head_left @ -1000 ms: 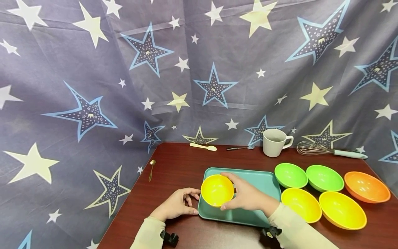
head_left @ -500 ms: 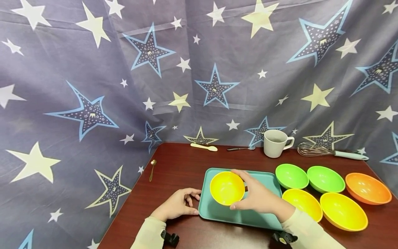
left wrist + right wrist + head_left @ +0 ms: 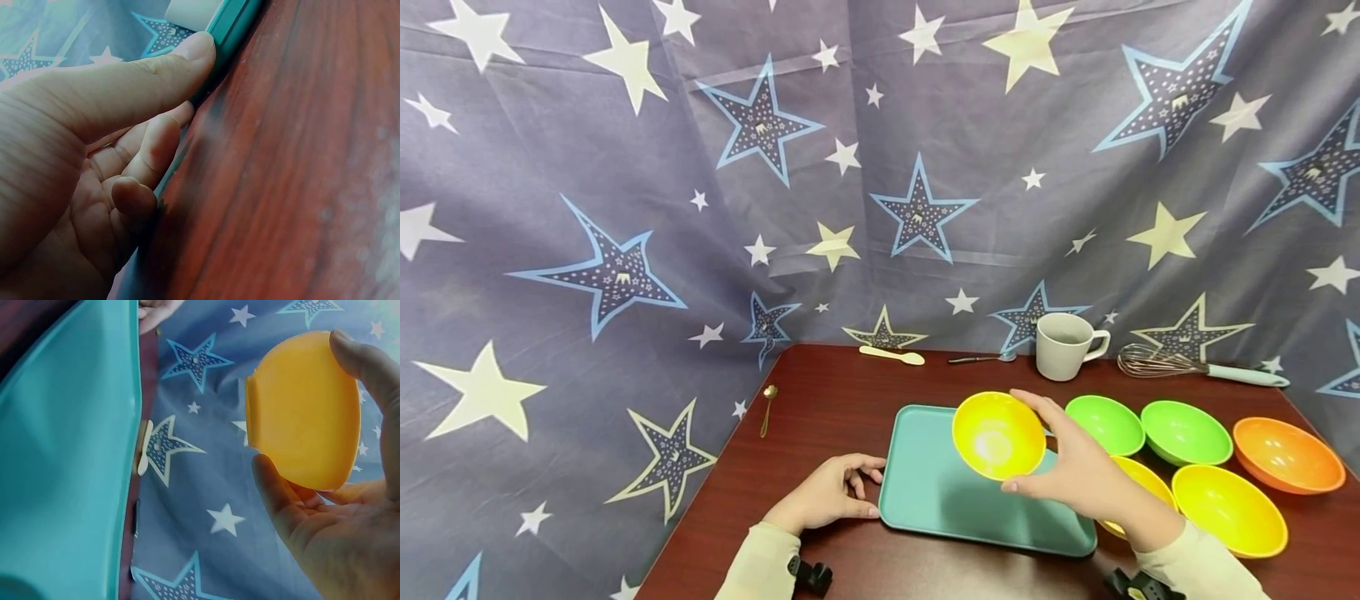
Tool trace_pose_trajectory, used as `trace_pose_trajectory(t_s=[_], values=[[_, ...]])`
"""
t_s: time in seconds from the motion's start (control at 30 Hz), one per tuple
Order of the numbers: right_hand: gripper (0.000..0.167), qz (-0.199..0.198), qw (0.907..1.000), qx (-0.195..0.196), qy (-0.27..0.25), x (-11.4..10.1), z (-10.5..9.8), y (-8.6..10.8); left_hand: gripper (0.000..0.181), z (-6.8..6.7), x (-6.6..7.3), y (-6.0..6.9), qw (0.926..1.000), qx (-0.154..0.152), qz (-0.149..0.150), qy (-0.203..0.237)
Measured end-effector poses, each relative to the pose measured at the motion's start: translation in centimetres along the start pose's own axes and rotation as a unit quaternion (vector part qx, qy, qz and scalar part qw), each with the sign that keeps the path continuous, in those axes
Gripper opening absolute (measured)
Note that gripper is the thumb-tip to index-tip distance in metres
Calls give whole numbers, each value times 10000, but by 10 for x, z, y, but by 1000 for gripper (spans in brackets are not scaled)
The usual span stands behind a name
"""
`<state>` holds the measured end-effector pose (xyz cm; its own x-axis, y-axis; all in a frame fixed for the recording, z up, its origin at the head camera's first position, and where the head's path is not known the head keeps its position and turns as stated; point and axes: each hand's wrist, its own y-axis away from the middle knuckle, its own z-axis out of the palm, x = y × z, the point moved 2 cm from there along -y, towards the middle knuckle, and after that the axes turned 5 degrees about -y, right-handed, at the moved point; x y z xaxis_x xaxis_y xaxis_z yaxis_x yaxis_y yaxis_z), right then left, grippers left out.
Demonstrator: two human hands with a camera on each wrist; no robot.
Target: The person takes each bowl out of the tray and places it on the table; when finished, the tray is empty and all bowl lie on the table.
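My right hand (image 3: pixel 1078 471) grips a small yellow bowl (image 3: pixel 998 436) between thumb and fingers, holding it in the air over the right part of the teal tray (image 3: pixel 925 492). In the right wrist view the bowl (image 3: pixel 306 412) shows its outer side and foot, well apart from the tray (image 3: pixel 75 450). At the tray's left edge rests my left hand (image 3: pixel 831 492), its thumb and fingertips touching the rim and its other fingers loosely bent. The left wrist view shows that thumb (image 3: pixel 194 49) against the tray's edge.
Right of the tray stand two green bowls (image 3: pixel 1103 425), an orange bowl (image 3: pixel 1288 454) and two yellow bowls (image 3: pixel 1228 510), one partly hidden by my right hand. Behind lie a cream spoon (image 3: pixel 891 356), a dark-handled utensil (image 3: pixel 981 358), a mug (image 3: pixel 1063 346) and a whisk (image 3: pixel 1195 367). A small gold spoon (image 3: pixel 767 410) lies left.
My right hand has carried the yellow bowl to the right and upward, from the tray's left part to above its right part. The left hand stays at the tray's edge.
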<state>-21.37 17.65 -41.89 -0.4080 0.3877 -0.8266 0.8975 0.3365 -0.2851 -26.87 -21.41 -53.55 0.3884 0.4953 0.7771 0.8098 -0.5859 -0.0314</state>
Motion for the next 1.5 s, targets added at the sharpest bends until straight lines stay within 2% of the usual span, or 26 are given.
trace_pose_trajectory(t_s=[0.13, 0.37, 0.53, 0.7, 0.93, 1.27, 1.43, 1.5], values=[[109, 197, 9997, 110, 77, -2, -10, 12, 70, -1, -1, 1, 10000, 2, -30, -27], [112, 202, 9971, 440, 587, -2, -25, 31, 70, 1, -1, 1, 10000, 52, -66, -52], [109, 239, 9963, 772, 276, 0, -41, 49, 70, 2, -1, 0, 9999, 57, -72, -69], [109, 30, 9942, 1054, -206, 9, -59, 64, 69, 1, -2, 0, 9999, 66, -90, -77], [110, 62, 9870, 1608, -3, 31, -87, 79, 69, 0, -2, 1, 9999, 52, -129, -91], [109, 404, 9693, 2356, 577, 55, -127, 103, 68, 0, -3, 1, 9999, 52, -116, -84], [106, 380, 9564, 2878, 333, 69, -139, 117, 69, -1, -2, 1, 9999, 45, -101, -90], [103, 218, 9492, 3140, -57, 75, -142, 122, 69, -1, -1, 1, 9999, 50, -103, -86]])
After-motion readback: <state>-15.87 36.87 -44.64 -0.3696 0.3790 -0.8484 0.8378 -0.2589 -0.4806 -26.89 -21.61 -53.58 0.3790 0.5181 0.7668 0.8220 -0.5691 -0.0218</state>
